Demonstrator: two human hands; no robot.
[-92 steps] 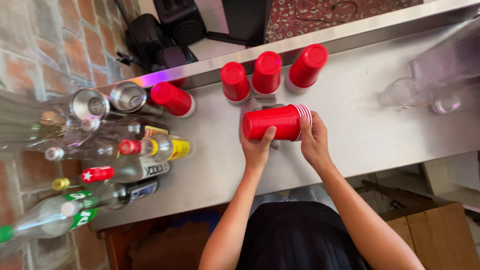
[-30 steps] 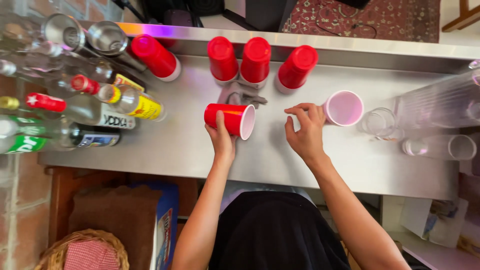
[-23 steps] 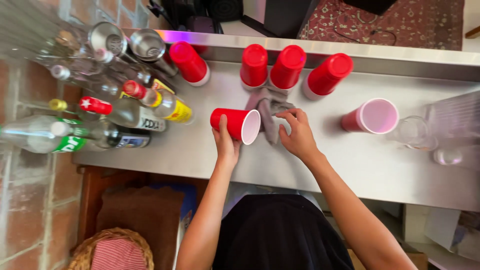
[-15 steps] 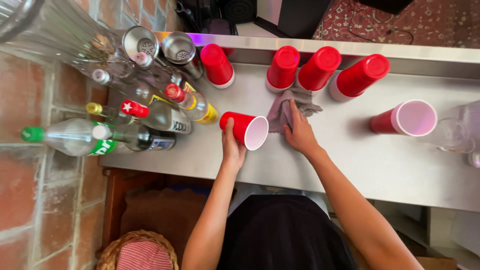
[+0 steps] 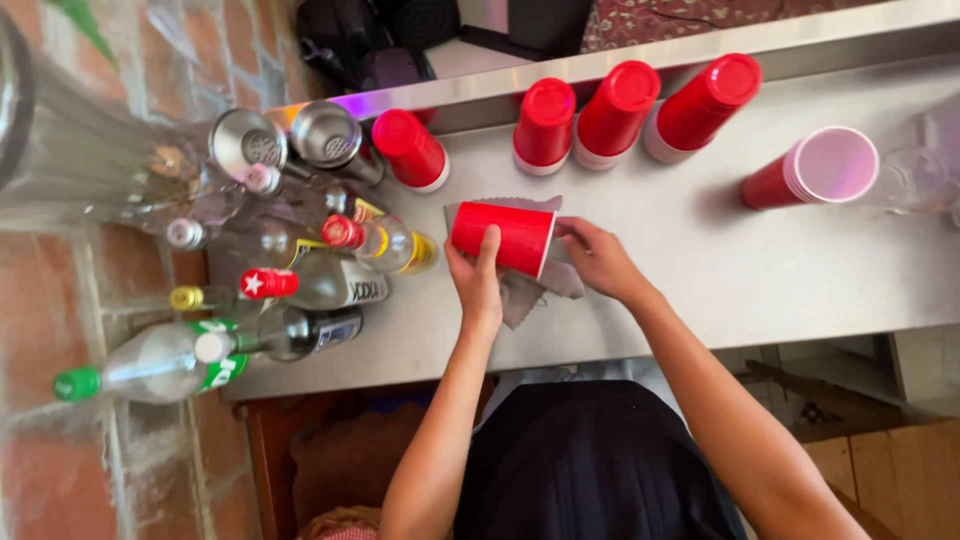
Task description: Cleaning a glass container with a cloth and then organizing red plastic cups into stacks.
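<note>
Low over the steel bench [image 5: 720, 280], clamped sideways in the left hand [image 5: 478, 285]: red cup [image 5: 503, 238], long axis roughly level, base pointing left toward the bottles [image 5: 300, 290], mouth pointing right into the right hand [image 5: 598, 262]. Right-hand grip closed on the grey cloth [image 5: 530, 292] at the rim, apparently, though partly hidden behind the cup. Best done by keeping the left grip firm but gentle on the thin wall, turning the cup while pressing cloth around the rim.
</note>
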